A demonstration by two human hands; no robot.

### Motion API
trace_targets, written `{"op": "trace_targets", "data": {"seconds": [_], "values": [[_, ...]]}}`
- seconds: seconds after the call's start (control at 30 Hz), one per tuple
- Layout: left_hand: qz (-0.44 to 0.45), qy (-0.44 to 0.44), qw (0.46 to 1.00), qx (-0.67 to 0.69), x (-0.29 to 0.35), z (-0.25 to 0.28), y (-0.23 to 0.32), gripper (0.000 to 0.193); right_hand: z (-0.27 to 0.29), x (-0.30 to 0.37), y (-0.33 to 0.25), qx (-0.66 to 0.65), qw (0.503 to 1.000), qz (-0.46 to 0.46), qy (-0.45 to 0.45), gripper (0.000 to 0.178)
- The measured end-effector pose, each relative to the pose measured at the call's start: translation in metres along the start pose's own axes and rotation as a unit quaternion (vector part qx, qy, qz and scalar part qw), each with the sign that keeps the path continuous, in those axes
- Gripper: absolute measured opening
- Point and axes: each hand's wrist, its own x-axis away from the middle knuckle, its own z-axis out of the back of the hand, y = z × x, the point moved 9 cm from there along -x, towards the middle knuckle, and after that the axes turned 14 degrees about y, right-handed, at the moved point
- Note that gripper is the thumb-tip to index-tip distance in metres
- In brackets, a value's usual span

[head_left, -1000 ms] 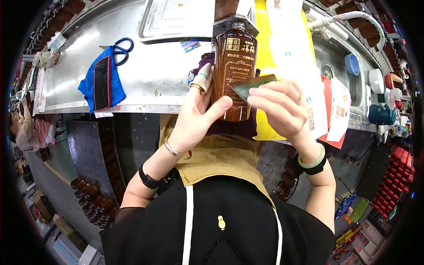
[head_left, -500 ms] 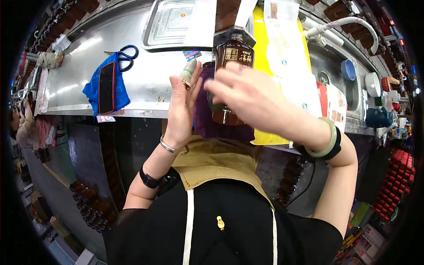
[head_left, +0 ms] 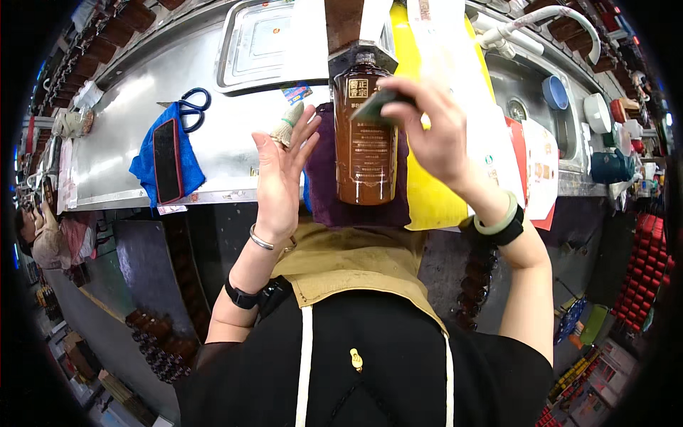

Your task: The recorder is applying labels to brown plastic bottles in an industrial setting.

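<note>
A brown bottle (head_left: 364, 167) with gold lettering lies on its back on a purple cloth (head_left: 322, 153), its neck pointing away from me. Over its upper part my right hand (head_left: 434, 128) grips a flat dark green piece (head_left: 380, 107), held at a slant; whether it touches the glass I cannot tell. My left hand (head_left: 281, 181) is raised beside the bottle's left side, fingers spread, gripping nothing. One of its fingers wears a pale grey-green finger cover (head_left: 287, 126).
Blue-handled scissors (head_left: 192, 110), a blue cloth (head_left: 188, 171) and a phone (head_left: 168, 160) lie left. Behind is a metal tray (head_left: 226, 57). Yellow sheeting (head_left: 434, 192) and white sheets adjoin the bottle's right. Farther right are a sink, a white faucet (head_left: 548, 16) and a blue cup (head_left: 555, 92).
My right hand has moved up and right, uncovering the bottle's front and showing the dark green piece. My left hand has shifted slightly left and its fingers have spread.
</note>
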Motion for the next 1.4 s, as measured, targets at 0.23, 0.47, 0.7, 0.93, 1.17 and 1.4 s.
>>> {"op": "trace_targets", "data": {"seconds": [0.23, 0.47, 0.7, 0.93, 1.17, 1.4], "values": [[-0.113, -0.113, 0.984, -0.081, 0.023, -0.016, -0.003, 0.125, 0.009, 0.049, -0.057, -0.082, 0.946, 0.287, -0.128, 0.03], [-0.345, -0.044, 0.878, -0.33, 0.039, -0.022, -0.011, 0.099, 0.009, -0.004, -0.039, 0.131, 0.963, 0.23, -0.05, 0.035], [-0.376, -0.006, 0.862, -0.339, 0.046, -0.018, 0.004, 0.094, 0.003, 0.028, -0.08, 0.001, 0.96, 0.212, -0.184, 0.028], [-0.267, 0.019, 0.945, -0.187, 0.037, -0.013, -0.001, 0.095, -0.005, 0.049, -0.102, -0.052, 0.941, 0.261, -0.209, 0.027], [-0.321, 0.022, 0.906, -0.275, 0.044, -0.01, -0.01, 0.103, -0.011, -0.042, -0.022, 0.149, 0.956, 0.24, -0.081, 0.024], [-0.31, -0.021, 0.889, -0.336, 0.042, -0.005, -0.015, 0.094, -0.025, 0.005, -0.053, -0.021, 0.967, 0.175, -0.184, 0.026]]}}
